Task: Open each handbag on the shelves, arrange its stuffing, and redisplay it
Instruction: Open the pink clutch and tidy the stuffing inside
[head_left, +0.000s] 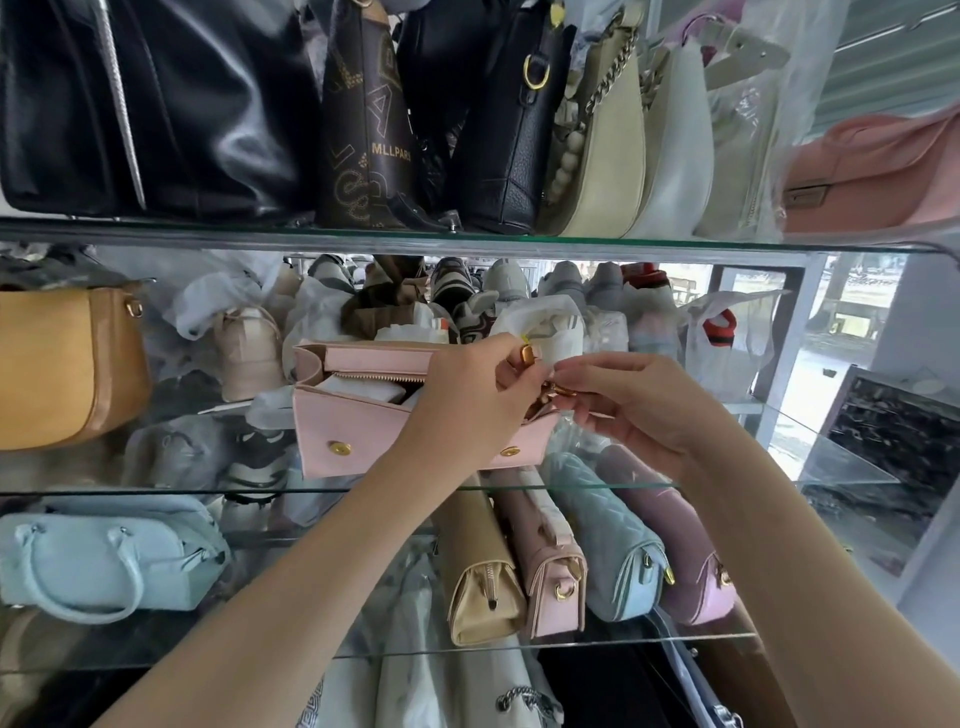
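A pale pink handbag (358, 431) stands on the middle glass shelf (156, 491) with its flap lifted and its zip open. White stuffing paper (363, 389) shows inside. Two gold snap studs sit on its front. My left hand (467, 384) grips the bag's right top corner, a gold clasp piece (527, 356) between its fingers. My right hand (618, 402) pinches a gold fitting (558, 389) at the bag's right end, fingertips nearly touching the left hand.
A tan bag (62, 364) stands at the left of the same shelf. Black, brown and cream bags (363, 130) fill the shelf above. A light blue bag (104, 556) and a row of beige, pink, blue and mauve bags (571, 545) sit below. Plastic-wrapped shoes crowd behind.
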